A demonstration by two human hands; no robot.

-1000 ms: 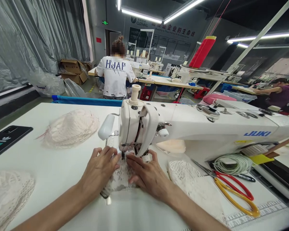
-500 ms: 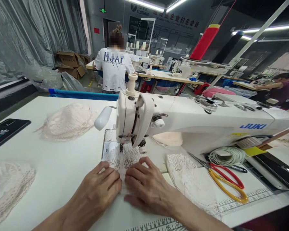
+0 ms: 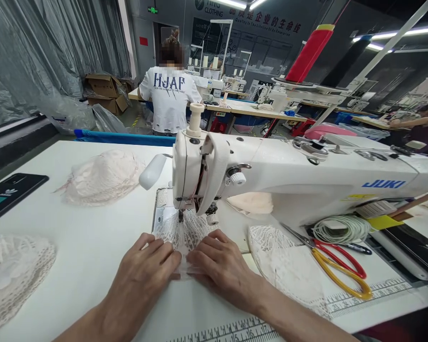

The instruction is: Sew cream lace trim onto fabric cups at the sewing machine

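A small piece of white lace [image 3: 185, 232] lies under the needle of a white JUKI sewing machine [image 3: 288, 180]. My left hand [image 3: 142, 275] presses flat on the lace's near left edge, fingers spread. My right hand [image 3: 221, 268] presses on its near right edge, fingertips almost touching the left hand's. Both hands lie a little in front of the presser foot [image 3: 180, 216].
Lace piles lie at the back left [image 3: 102, 175], near left [image 3: 10, 275] and right of my hands [image 3: 285, 266]. Red and yellow scissors [image 3: 338, 270], a coil of white cord [image 3: 340, 229], a dark phone [image 3: 7, 194]. A person in a white shirt [image 3: 171, 95] sits with their back to me.
My hands have slid back toward me from right at the presser foot, leaving more lace showing between fingers and needle. The view shifted slightly.
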